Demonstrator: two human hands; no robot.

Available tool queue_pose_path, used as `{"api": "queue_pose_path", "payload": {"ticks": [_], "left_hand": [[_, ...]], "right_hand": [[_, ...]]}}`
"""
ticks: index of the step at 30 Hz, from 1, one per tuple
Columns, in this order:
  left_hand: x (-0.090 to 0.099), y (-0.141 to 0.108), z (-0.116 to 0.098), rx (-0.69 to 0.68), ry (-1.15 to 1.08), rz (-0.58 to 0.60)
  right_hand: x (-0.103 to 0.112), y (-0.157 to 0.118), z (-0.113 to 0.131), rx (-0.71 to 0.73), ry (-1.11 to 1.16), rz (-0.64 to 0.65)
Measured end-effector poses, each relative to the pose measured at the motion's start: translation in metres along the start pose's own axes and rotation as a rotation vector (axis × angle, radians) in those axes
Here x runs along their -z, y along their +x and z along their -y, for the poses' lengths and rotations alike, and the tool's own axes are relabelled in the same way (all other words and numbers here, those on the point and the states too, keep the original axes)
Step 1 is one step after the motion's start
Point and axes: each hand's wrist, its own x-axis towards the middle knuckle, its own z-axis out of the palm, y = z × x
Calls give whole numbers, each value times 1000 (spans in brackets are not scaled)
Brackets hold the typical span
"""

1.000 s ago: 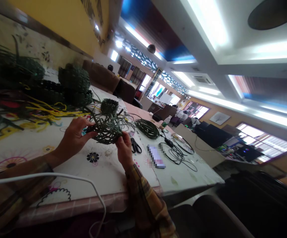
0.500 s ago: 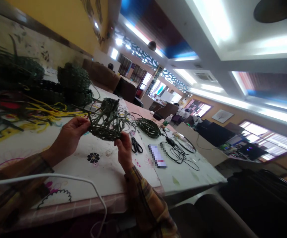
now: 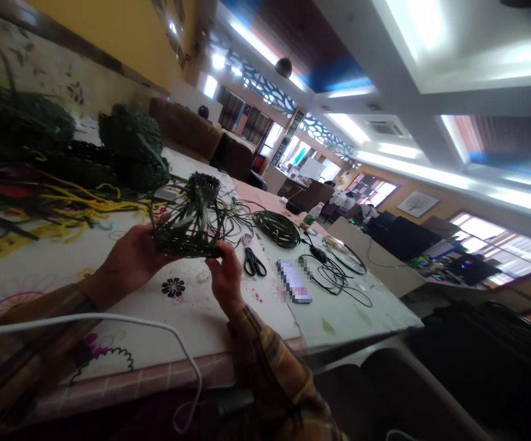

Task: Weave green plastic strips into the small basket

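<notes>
left hand [image 3: 130,260]: fingers curled under woven basket [image 3: 187,226], holding it | right hand [image 3: 225,277]: fingertips pinch its lower right edge | basket: frame centre-left, above table [image 3: 187,318]

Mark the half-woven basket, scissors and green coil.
half-woven basket [image 3: 187,236], head view, woven base.
scissors [image 3: 252,262], head view, black handles.
green coil [image 3: 277,228], head view, coil's near side.

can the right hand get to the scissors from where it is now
Probably yes. The scissors lie flat on the table just beside the right hand, nothing between them, but that hand is gripping the woven basket.
</notes>
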Motion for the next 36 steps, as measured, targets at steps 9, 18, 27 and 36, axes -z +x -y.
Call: {"api": "queue_pose_path", "payload": {"ticks": [9, 18, 27, 36], "left_hand": [[14, 3, 0, -458, 684, -381], [5, -5, 26, -1065, 1598, 213], [8, -4, 21, -957, 1609, 168], [24, 8, 24, -851, 1552, 214]], "right_hand": [[5, 9, 6, -38, -391, 106], [0, 6, -2, 73, -648, 213], [-4, 3, -2, 20, -546, 256], [4, 9, 9, 68, -400, 262]]}}
